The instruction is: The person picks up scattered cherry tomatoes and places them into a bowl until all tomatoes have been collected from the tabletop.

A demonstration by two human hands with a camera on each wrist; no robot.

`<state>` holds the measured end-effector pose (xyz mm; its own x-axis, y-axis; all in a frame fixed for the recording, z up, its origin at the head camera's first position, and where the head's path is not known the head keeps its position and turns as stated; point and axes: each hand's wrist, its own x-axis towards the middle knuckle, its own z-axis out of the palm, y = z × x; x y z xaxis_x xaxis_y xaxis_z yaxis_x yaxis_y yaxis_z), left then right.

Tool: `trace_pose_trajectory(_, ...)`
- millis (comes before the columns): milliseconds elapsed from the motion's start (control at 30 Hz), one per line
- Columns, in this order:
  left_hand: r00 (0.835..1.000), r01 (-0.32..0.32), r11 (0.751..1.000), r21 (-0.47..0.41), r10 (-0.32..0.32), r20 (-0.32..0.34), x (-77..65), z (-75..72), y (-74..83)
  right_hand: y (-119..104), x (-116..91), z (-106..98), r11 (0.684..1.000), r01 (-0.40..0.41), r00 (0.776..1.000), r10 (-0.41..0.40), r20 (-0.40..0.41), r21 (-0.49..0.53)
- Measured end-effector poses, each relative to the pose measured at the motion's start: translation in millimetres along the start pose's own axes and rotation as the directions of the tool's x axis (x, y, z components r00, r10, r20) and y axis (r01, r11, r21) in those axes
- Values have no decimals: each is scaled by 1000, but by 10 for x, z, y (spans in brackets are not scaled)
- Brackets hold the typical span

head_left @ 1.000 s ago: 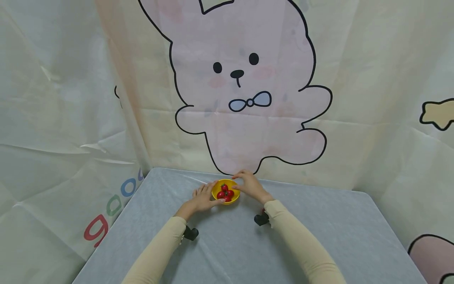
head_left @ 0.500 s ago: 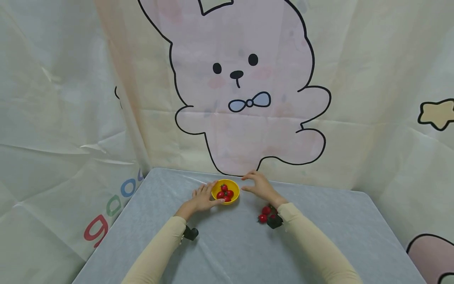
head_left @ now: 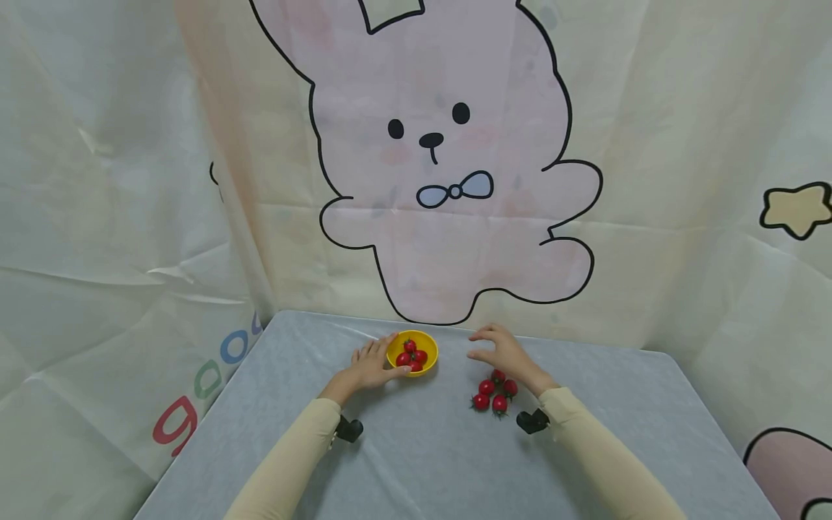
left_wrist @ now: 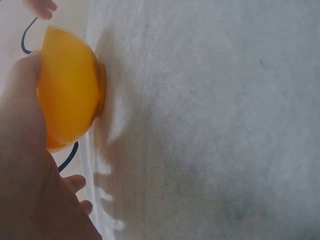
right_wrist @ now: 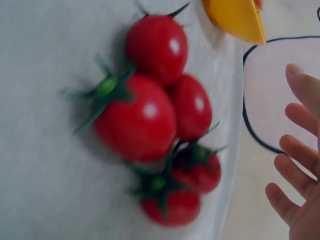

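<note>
A small yellow bowl (head_left: pixel 432 361) stands near the back of the table with several red cherry tomatoes (head_left: pixel 410 359) inside. My left hand (head_left: pixel 369 367) holds the bowl from its left side, thumb at the front of the rim and fingers at the back left. In the left wrist view the thumb lies against the bowl's wall (left_wrist: pixel 70 90). To the bowl's right, my right hand (head_left: pixel 507 355) hovers with nothing in it, fingers spread apart. Below it, several loose cherry tomatoes (head_left: pixel 499 404) with green stems lie in a cluster; the right wrist view shows these tomatoes (right_wrist: pixel 137 120) close up.
A pale blue-grey cloth covers the table (head_left: pixel 416 462). Right behind its back edge hangs a printed curtain (head_left: pixel 650 289) with a bear drawing. A black wrist camera (head_left: pixel 533 421) sits under the right wrist, another camera (head_left: pixel 349 430) at the left.
My right hand has moved right, away from the bowl, uncovering the loose cherry tomatoes on the table. My left hand stays at the bowl, whose tomatoes look unchanged.
</note>
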<state>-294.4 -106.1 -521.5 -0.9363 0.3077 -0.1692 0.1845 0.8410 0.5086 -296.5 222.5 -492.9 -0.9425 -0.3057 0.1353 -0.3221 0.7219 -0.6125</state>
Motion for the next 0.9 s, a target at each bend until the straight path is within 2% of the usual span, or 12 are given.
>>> trace_pose_trajectory(267,1000,4,1000,-3,-4,2,5,3,4,196,-195,-81,999,-24,1000,24,-11,-25)
trace_pose_trajectory(533,1000,11,1000,-13,-11,-3,10,23,-10,403,-324,-91,997,-14,999,11,-35,-80)
trace_pose_trajectory(900,1000,16,1000,-16,-16,-2,10,19,2,507,-415,-97,995,-26,1000,25,-10,-91)
